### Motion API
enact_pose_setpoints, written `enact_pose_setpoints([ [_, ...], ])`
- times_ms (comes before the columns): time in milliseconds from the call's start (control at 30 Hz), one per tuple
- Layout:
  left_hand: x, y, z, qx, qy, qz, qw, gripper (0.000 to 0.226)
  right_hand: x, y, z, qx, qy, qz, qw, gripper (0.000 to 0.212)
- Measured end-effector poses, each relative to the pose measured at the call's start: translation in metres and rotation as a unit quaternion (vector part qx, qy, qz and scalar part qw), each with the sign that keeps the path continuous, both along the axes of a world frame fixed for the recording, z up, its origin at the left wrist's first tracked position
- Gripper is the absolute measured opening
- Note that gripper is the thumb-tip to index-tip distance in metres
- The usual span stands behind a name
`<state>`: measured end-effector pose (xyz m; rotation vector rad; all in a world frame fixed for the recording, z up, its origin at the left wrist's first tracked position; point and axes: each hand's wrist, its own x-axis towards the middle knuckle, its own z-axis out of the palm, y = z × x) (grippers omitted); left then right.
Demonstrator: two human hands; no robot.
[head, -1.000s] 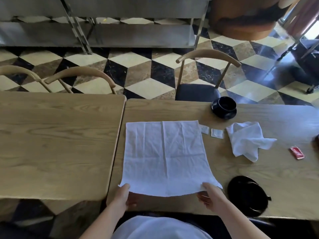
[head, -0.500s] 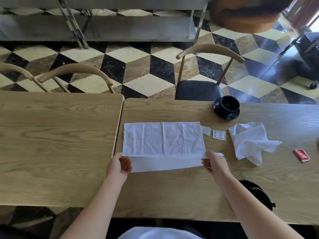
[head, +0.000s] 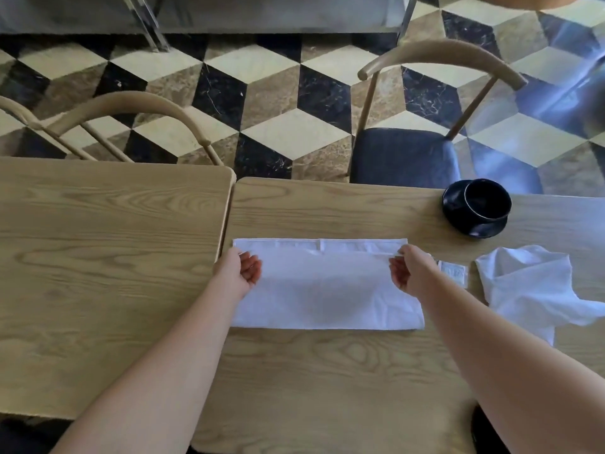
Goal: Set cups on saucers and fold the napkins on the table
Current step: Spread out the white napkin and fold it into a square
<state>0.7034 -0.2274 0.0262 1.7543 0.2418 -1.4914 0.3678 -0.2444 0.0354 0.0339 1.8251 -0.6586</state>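
A white napkin lies folded in half on the right-hand wooden table, its near layer brought over to the far edge. My left hand holds its far left corner and my right hand pinches its far right corner. A second white napkin lies crumpled to the right. At the table's far edge a black cup stands on a black saucer. A dark round shape shows at the near right, mostly hidden by my right forearm.
Two small white sachets lie between the two napkins. A second wooden table butts against the left side. Wooden chairs stand behind the tables, one with a dark seat and others at the left.
Both hands carried the napkin's near edge forward to the far edge, so the flat napkin is now folded in half. The view has moved closer to the table.
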Motion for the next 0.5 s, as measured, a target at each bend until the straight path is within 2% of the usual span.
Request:
enact_pose_setpoints([
  [200, -0.004, -0.031, -0.020, 0.011, -0.017, -0.004, 1.000, 0.027, 0.003, -0.021, -0.019, 0.007, 0.005, -0.020, 1.000, 0.020],
  [367, 0.002, -0.033, -0.030, 0.045, -0.042, -0.009, 0.998, 0.033, 0.001, -0.025, -0.028, 0.014, -0.027, 0.006, 1.000, 0.035],
  [433, 0.004, -0.027, -0.027, 0.070, -0.075, -0.038, 0.994, 0.048, -0.001, -0.017, -0.029, 0.013, 0.010, 0.019, 1.000, 0.036],
  [500, 0.002, -0.007, -0.024, 0.086, -0.190, -0.106, 0.972, 0.058, -0.005, -0.003, -0.035, -0.006, 0.114, 0.087, 0.990, 0.036],
])
